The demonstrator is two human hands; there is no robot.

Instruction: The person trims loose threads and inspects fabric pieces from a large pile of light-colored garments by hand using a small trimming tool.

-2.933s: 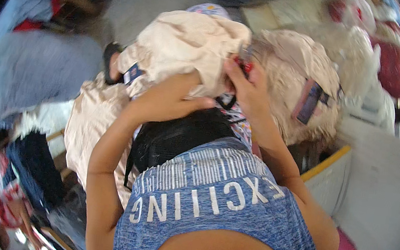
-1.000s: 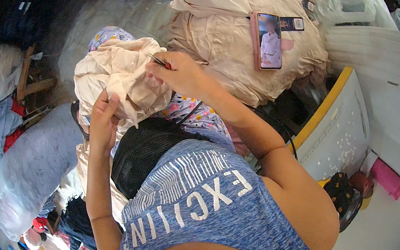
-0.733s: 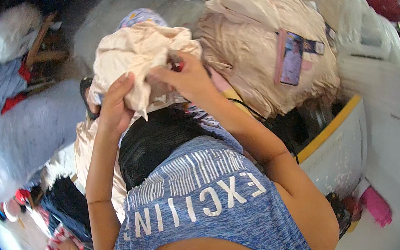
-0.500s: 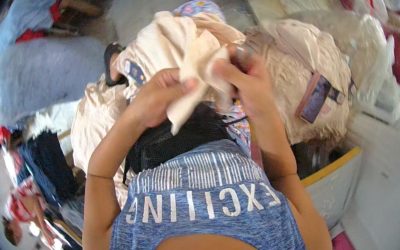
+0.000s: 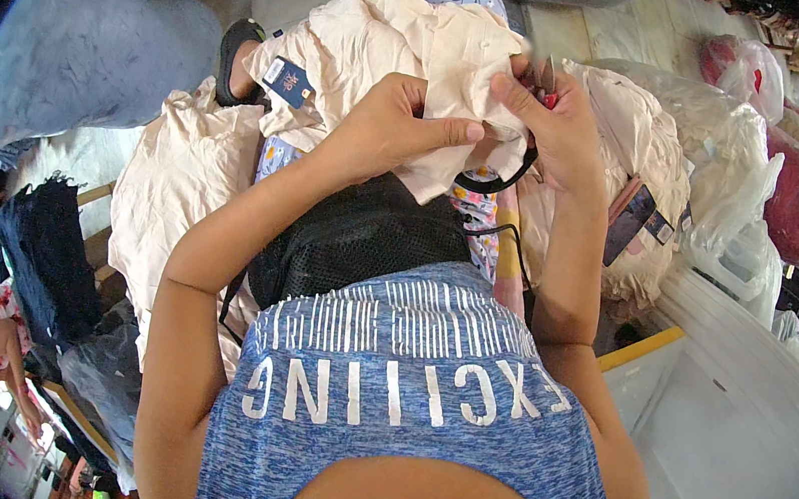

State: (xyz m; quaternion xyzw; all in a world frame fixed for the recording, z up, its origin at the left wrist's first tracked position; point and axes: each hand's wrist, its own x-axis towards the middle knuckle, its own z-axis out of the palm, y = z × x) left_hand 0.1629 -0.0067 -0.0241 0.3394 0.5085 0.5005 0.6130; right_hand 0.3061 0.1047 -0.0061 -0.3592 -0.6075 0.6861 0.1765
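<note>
Across my lap lies a cream garment (image 5: 377, 40) with a dark blue hang tag (image 5: 288, 81) on it. My left hand (image 5: 385, 127) is closed on an edge of this cloth, thumb on top. Close beside it, my right hand (image 5: 566, 120) pinches another part of the same cloth between thumb and fingers. A small red and dark metal object (image 5: 548, 99) shows at the right hand's fingers; its kind is mostly hidden. Below the hands are a black mesh fabric piece (image 5: 358, 254) and a black curved band (image 5: 501, 180).
More cream cloth (image 5: 186, 181) hangs at my left. A cream heap (image 5: 627, 128) at the right bears a phone (image 5: 635, 225). Around stand a big blue-grey wrapped bundle (image 5: 90, 68), clear plastic bags (image 5: 731, 182) and a white bin wall (image 5: 744, 396). Another person's arm (image 5: 15, 371) appears lower left.
The cloth edge, held up and blurred before, now lies flatter and spread between my hands. Both hands have moved slightly up and right in the picture, and the view has shifted.
</note>
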